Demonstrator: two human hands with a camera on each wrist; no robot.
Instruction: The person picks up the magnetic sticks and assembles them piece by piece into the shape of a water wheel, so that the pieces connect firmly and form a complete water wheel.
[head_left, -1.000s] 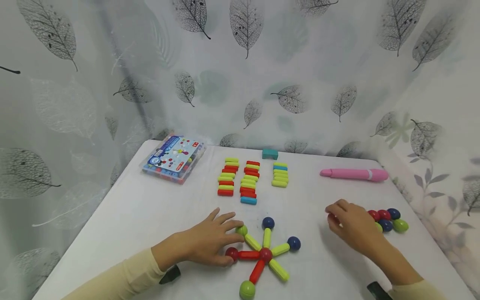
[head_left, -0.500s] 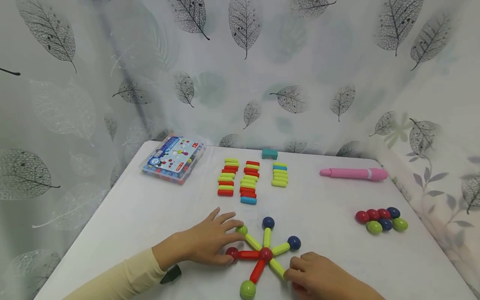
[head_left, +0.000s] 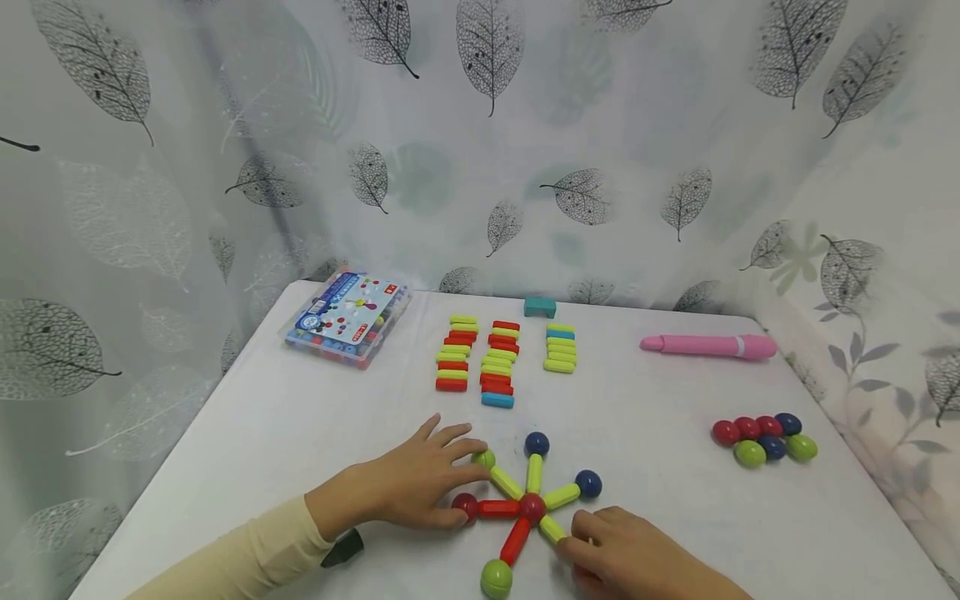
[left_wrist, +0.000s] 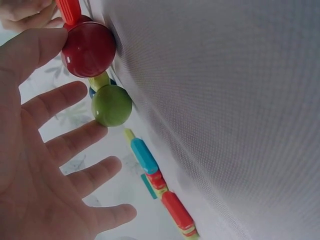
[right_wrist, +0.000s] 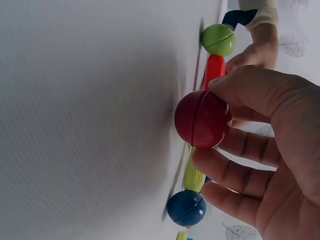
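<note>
Red ball [right_wrist: 202,119]: taken from the ball cluster [head_left: 765,437] at the table's [head_left: 675,492] right and now pinched between thumb and fingers of the right hand [head_left: 637,558], at the free end of the star figure's [head_left: 528,500] lower-right yellow-green stick [head_left: 552,529]. Left hand [head_left: 408,487]: unchanged, fingers spread flat, resting against the figure's left balls; attachment is judged imminent.

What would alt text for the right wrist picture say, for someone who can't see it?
Close up, the right hand pinches a red ball between thumb and fingers, against a white tabletop. Beside it lies a yellow-green stick ending at a blue ball; farther off are a red stick and a green ball.
</note>
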